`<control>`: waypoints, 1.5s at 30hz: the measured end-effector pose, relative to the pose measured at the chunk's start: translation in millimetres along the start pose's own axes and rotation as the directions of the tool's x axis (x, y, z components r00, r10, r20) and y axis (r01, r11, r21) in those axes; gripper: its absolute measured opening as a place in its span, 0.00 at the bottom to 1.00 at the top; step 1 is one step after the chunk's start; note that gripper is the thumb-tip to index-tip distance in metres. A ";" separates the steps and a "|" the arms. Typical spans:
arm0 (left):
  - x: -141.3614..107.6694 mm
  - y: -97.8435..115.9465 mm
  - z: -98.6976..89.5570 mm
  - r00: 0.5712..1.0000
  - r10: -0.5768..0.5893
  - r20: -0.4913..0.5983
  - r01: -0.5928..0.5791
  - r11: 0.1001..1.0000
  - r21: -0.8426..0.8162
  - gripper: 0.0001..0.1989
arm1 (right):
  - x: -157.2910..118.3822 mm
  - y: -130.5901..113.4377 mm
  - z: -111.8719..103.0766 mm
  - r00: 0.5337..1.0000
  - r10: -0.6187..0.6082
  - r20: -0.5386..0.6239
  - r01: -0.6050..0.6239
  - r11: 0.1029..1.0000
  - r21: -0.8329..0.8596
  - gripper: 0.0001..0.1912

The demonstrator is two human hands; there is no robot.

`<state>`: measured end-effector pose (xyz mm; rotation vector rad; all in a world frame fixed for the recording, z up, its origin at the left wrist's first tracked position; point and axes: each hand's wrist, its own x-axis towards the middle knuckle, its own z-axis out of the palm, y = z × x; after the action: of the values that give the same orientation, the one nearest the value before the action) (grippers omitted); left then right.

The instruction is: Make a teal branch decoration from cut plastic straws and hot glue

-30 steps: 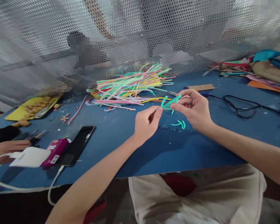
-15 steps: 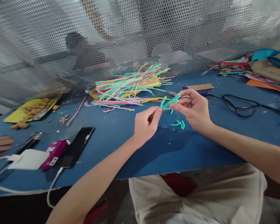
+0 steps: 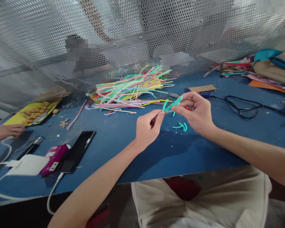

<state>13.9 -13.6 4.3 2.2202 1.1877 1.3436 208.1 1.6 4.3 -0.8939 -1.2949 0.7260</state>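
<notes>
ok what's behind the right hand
Beyond the right hand, a flat brown cardboard strip, a blue handle and a grey pointed metal tip show. The hand hides whatever lies behind it, so whether any join cannot be told.

A fuzzy, matt surface is shown by the bent turquoise pipe cleaners (image 3: pixel 174 104); glossy, glass-like smoothness by the flat black phone (image 3: pixel 78 152); perforated metal by the upright grey panel (image 3: pixel 130 22).

Soft light casts faint, blurry shadows across the blue tabletop (image 3: pixel 192 158).
</notes>
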 end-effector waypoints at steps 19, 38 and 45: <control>4.9 2.7 -4.3 1.000 0.021 0.004 -0.021 0.999 -0.044 0.18 | 15.9 1.6 -17.6 0.976 -0.123 0.179 0.125 0.992 0.001 0.15; 16.1 13.8 -4.5 0.997 -0.044 -0.067 0.031 0.982 -0.185 0.17 | 10.3 -9.7 -16.7 0.954 -0.175 0.244 0.198 0.978 -0.072 0.12; 18.4 15.7 -10.4 0.999 0.015 -0.030 -0.019 0.993 -0.119 0.15 | 11.3 -3.7 -18.8 0.949 -0.162 0.271 0.186 0.980 -0.065 0.13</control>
<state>17.3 -10.8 30.3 2.1393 1.0709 1.4188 228.3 6.8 12.2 -0.7591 -1.6330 0.6673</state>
